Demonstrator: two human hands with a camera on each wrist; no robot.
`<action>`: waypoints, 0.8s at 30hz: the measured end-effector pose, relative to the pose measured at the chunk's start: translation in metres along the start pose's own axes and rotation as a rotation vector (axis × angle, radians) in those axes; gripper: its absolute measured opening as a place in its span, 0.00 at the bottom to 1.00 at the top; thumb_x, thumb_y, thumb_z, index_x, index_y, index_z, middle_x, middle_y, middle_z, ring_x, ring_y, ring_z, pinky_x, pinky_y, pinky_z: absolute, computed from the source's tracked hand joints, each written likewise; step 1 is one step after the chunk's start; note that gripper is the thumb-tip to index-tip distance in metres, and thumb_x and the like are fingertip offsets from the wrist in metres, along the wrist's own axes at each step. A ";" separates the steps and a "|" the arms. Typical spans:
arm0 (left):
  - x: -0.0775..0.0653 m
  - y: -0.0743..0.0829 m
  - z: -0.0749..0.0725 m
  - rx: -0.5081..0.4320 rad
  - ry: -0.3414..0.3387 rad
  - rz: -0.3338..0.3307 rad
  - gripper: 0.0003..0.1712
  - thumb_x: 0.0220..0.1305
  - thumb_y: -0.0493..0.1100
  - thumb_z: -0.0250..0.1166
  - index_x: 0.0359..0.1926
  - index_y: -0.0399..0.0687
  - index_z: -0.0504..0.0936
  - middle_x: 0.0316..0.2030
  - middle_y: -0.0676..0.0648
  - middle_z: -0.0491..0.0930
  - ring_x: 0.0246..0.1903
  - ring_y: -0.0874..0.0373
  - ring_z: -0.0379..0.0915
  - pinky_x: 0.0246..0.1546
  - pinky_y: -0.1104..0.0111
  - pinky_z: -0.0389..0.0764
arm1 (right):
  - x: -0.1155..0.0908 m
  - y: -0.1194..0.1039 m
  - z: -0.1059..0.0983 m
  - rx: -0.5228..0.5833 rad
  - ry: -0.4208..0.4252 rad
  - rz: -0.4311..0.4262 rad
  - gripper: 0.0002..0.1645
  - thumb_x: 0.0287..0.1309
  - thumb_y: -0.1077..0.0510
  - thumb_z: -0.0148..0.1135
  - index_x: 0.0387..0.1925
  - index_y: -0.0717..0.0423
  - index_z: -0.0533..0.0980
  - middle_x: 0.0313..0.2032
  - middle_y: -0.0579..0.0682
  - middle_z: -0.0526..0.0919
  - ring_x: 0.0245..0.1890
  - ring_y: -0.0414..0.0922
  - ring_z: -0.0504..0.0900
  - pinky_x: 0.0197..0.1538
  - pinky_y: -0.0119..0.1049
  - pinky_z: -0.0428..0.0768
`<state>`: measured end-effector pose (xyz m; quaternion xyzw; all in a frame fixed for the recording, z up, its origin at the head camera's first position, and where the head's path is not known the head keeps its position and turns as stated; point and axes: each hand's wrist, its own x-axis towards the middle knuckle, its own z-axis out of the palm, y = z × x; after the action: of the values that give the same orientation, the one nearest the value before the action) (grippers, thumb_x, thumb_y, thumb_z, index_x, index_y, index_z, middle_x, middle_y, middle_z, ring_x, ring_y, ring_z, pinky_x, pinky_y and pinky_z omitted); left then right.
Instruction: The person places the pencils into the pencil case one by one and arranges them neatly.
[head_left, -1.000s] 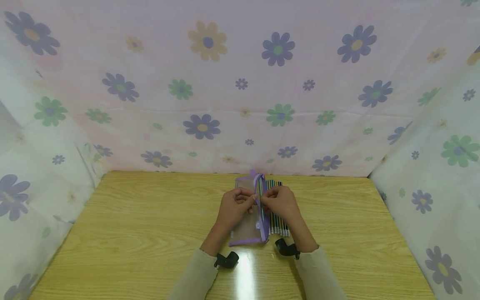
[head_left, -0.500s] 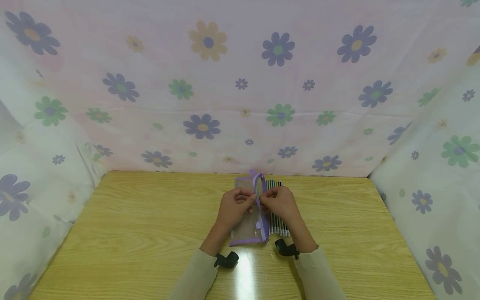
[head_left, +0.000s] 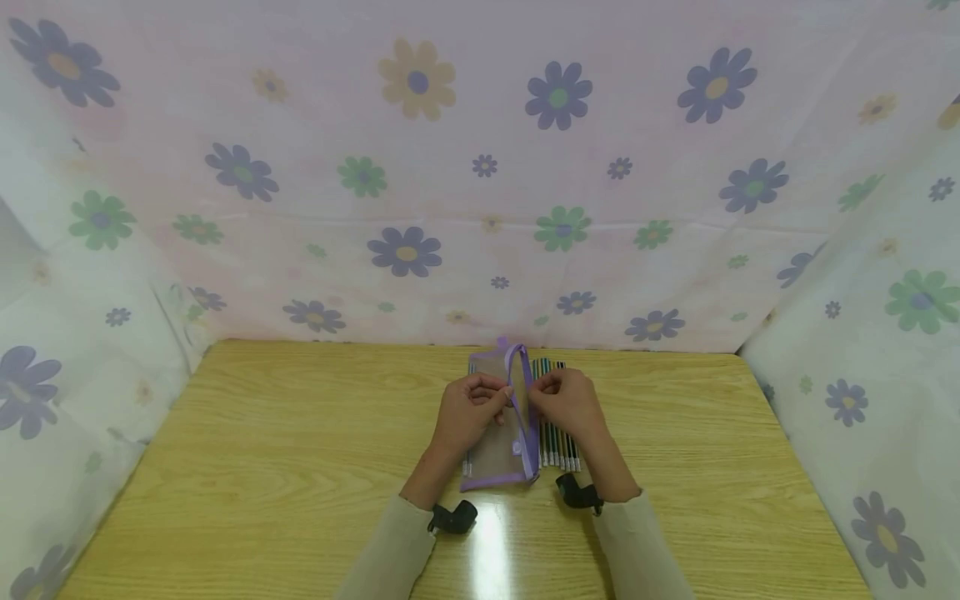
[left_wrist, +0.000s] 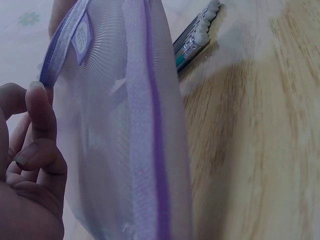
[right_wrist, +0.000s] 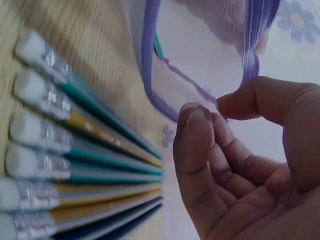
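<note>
A translucent mesh pencil case with purple edging lies on the table, its zipped mouth spread apart. My left hand pinches one side of the mouth, thumb against fingertip on the purple zipper edge. The right hand is at the opposite rim, fingers bent; in the right wrist view its thumb and fingertips are slightly apart with nothing between them. A bit of green pencil shows through the mouth. Beside the case lies a row of pencils with white erasers, partly under the right hand in the head view.
The wood-grain table runs back to a flower-printed cloth, which also hangs at both sides. A black wrist camera sits at the left wrist and another black camera at the right.
A pencil that stood in the case's mouth at the right fingertips has dropped out of sight inside. The right hand has shifted slightly right. The left hand keeps its hold.
</note>
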<state>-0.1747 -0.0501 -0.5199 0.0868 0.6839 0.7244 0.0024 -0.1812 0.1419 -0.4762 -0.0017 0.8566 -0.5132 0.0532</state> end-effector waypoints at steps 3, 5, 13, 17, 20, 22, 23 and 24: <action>0.000 0.001 0.000 -0.007 0.000 -0.007 0.05 0.71 0.36 0.72 0.42 0.36 0.88 0.31 0.40 0.89 0.19 0.57 0.80 0.25 0.66 0.84 | 0.001 0.002 -0.004 -0.065 0.013 -0.019 0.06 0.61 0.62 0.67 0.36 0.62 0.85 0.28 0.54 0.87 0.22 0.45 0.85 0.27 0.38 0.86; 0.000 0.001 0.000 -0.010 0.002 -0.014 0.05 0.71 0.35 0.72 0.42 0.36 0.88 0.31 0.41 0.89 0.19 0.57 0.80 0.24 0.67 0.84 | 0.002 0.003 -0.007 -0.112 0.025 -0.027 0.05 0.61 0.61 0.67 0.36 0.61 0.85 0.29 0.53 0.87 0.24 0.44 0.84 0.28 0.37 0.84; 0.000 0.002 0.000 0.000 0.002 -0.019 0.04 0.70 0.35 0.72 0.42 0.36 0.88 0.31 0.43 0.89 0.19 0.58 0.80 0.24 0.67 0.84 | 0.004 0.011 -0.017 -0.220 0.086 -0.050 0.05 0.60 0.62 0.67 0.35 0.61 0.86 0.31 0.54 0.88 0.29 0.46 0.84 0.32 0.39 0.84; -0.001 0.003 0.000 0.004 -0.001 -0.012 0.05 0.70 0.34 0.72 0.42 0.35 0.87 0.31 0.43 0.89 0.19 0.58 0.80 0.24 0.67 0.84 | 0.004 0.015 -0.023 -0.252 0.098 -0.045 0.06 0.60 0.62 0.66 0.33 0.61 0.86 0.31 0.54 0.88 0.29 0.47 0.85 0.33 0.42 0.84; -0.001 0.003 0.000 0.005 -0.005 -0.008 0.06 0.70 0.35 0.72 0.43 0.34 0.87 0.31 0.43 0.89 0.19 0.58 0.80 0.24 0.67 0.84 | 0.006 0.018 -0.027 -0.274 0.109 -0.042 0.06 0.59 0.62 0.67 0.32 0.61 0.86 0.30 0.54 0.88 0.29 0.47 0.84 0.33 0.43 0.84; -0.001 0.003 0.000 0.004 -0.010 -0.009 0.07 0.70 0.35 0.72 0.43 0.34 0.87 0.31 0.43 0.89 0.19 0.58 0.80 0.24 0.67 0.84 | 0.006 0.019 -0.030 -0.287 0.111 -0.037 0.06 0.59 0.62 0.68 0.31 0.62 0.86 0.29 0.54 0.88 0.28 0.47 0.84 0.32 0.42 0.83; -0.001 0.003 -0.001 0.006 -0.011 -0.009 0.07 0.70 0.35 0.72 0.43 0.33 0.87 0.31 0.43 0.89 0.19 0.58 0.80 0.24 0.67 0.84 | 0.006 0.020 -0.031 -0.296 0.113 -0.029 0.06 0.59 0.61 0.69 0.31 0.61 0.86 0.29 0.54 0.87 0.28 0.47 0.84 0.32 0.42 0.83; -0.001 0.003 -0.001 0.007 -0.014 -0.010 0.07 0.70 0.35 0.72 0.43 0.33 0.87 0.30 0.43 0.89 0.19 0.58 0.79 0.24 0.67 0.84 | 0.006 0.021 -0.032 -0.304 0.112 -0.024 0.07 0.59 0.61 0.69 0.31 0.62 0.86 0.29 0.54 0.87 0.28 0.48 0.84 0.31 0.42 0.83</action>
<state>-0.1734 -0.0513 -0.5168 0.0884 0.6868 0.7214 0.0103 -0.1893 0.1793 -0.4799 0.0087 0.9260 -0.3775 -0.0017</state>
